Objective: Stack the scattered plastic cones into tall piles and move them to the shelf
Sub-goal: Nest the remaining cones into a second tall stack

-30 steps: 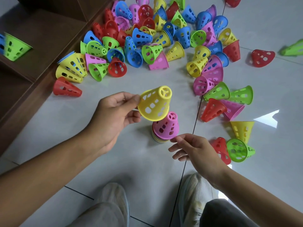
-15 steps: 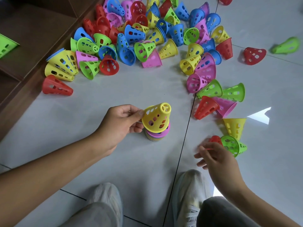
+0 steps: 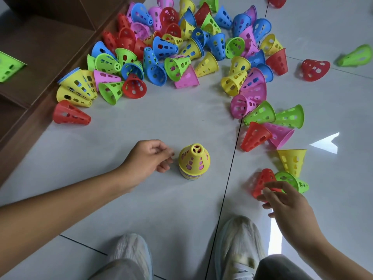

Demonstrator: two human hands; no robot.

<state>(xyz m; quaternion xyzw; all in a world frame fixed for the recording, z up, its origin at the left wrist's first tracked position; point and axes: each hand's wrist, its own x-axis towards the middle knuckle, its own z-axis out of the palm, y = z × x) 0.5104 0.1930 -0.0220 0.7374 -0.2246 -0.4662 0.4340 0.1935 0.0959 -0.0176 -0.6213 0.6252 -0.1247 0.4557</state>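
A short stack of cones [image 3: 191, 174] stands upright on the floor tiles, with a yellow cone [image 3: 194, 158] on top and a pink one showing through its holes. My left hand [image 3: 149, 158] hovers just left of the stack, fingers loosely curled, holding nothing. My right hand [image 3: 282, 201] is at the lower right and pinches the rim of a red cone [image 3: 263, 178] beside a green cone [image 3: 290, 179]. Many loose cones [image 3: 181, 47] in red, blue, green, yellow and pink lie scattered across the far floor.
A dark brown wooden shelf [image 3: 40, 47] runs along the left, with a green cone [image 3: 8, 65] lying on it. A lone red cone [image 3: 69, 114] lies near its edge. More cones [image 3: 262, 128] lie right of the stack. My two shoes [image 3: 238, 241] are at the bottom.
My left hand lowered the yellow cone onto the stack and let go of it. My right hand moved right and down to the red cone.
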